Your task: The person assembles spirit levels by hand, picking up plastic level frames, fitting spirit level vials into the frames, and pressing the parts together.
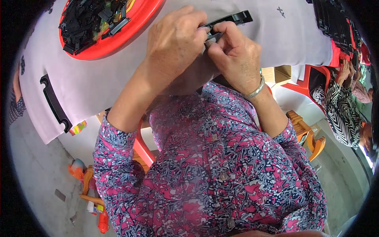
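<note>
A long black plastic part with a raised rim slants over the cloth-covered table, between my two hands. My left hand is closed, its curled fingers gripping the part's near left end. My right hand, with a bracelet at its wrist, is closed too; its thumb and forefinger pinch at the underside of that same part. A small greyish piece shows between the fingertips, too hidden to name. Beyond my left hand stands a red round tray heaped with small black plastic pieces.
Another black plastic part lies at the table's left edge. A pile of black parts sits at the far right, near a person in a striped sleeve. A cardboard box and a red chair stand below the right edge.
</note>
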### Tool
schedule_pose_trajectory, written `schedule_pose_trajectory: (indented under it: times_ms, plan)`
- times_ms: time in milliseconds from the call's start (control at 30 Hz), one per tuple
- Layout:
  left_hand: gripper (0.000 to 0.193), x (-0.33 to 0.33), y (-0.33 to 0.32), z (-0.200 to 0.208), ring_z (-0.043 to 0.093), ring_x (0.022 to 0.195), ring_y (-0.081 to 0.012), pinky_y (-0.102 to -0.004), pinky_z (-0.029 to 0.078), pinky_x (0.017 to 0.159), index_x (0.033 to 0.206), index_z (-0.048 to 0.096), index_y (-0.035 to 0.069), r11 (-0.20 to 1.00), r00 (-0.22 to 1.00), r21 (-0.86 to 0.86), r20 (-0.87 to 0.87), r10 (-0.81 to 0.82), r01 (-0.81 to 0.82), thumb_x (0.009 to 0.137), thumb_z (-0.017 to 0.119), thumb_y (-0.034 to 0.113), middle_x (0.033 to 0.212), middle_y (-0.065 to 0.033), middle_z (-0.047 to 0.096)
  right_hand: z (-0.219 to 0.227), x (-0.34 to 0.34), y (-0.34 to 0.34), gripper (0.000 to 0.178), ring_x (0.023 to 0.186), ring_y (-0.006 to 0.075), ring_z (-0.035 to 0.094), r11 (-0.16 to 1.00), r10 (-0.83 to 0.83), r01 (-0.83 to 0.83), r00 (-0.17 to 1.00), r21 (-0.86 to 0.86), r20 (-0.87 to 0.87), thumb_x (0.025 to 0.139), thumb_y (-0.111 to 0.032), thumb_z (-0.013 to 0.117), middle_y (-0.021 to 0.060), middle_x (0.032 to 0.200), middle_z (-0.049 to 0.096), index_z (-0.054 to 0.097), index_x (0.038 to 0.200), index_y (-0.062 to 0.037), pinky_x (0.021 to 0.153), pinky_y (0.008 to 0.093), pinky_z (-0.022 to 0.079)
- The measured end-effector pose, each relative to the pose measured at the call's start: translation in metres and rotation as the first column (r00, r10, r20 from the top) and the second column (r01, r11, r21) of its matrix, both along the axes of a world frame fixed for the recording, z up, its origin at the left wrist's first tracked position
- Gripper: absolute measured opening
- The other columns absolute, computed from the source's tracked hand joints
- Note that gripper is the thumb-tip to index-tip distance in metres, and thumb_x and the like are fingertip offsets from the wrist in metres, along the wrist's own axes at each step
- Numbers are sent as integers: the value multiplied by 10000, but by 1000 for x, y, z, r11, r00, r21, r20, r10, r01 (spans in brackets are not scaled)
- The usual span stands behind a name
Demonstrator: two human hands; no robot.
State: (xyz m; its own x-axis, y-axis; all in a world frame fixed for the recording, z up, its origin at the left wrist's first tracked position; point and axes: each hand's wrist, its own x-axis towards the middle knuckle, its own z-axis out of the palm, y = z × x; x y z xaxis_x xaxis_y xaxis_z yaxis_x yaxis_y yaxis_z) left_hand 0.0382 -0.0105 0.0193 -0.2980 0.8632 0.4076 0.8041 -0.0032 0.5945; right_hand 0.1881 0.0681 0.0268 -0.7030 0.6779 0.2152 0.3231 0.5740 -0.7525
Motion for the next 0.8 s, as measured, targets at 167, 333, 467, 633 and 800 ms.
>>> schedule_pose_trajectory:
  times_ms: [167,333,467,633,800]
  plan:
    - [109,-1,2,2,619,816,-394,-493,483,696,922,619,25,1000,997,10,-71,-29,29,860,675,95,855,-144,592,-5,-3,0,200,585,297,654,993,-43,48,998,110,-44,765,-62,678,105,653,624,642,961,-58,571,396,532]
    - [180,-10,31,-50,649,928,-319,-416,514,796,1014,666,21,884,956,466,-275,103,39,845,701,71,979,-125,642,-5,-3,-3,227,593,105,637,990,-39,41,999,138,-11,799,-54,747,32,677,658,676,1013,-86,575,270,522]
    - [243,-4,36,-77,618,1165,-262,-389,500,965,1098,704,22,579,969,815,-163,187,25,864,712,88,1186,-103,681,-8,-4,-3,218,627,297,683,998,-35,39,996,55,-82,772,-61,673,118,708,667,671,990,-62,602,390,550]
    - [233,-12,23,-52,631,1111,-297,-410,510,931,1081,691,17,840,919,528,-380,106,121,864,710,100,1141,-122,678,-8,-6,-5,211,607,251,679,999,-22,25,994,26,-110,788,-44,679,118,704,663,678,999,-51,603,357,549]
    - [114,-5,5,19,630,896,-395,-480,508,781,959,637,3,985,996,-170,87,-6,21,854,653,45,945,-176,636,-8,6,29,244,735,27,550,975,-67,38,990,-219,-124,913,57,629,-52,791,606,659,1149,6,666,187,471]
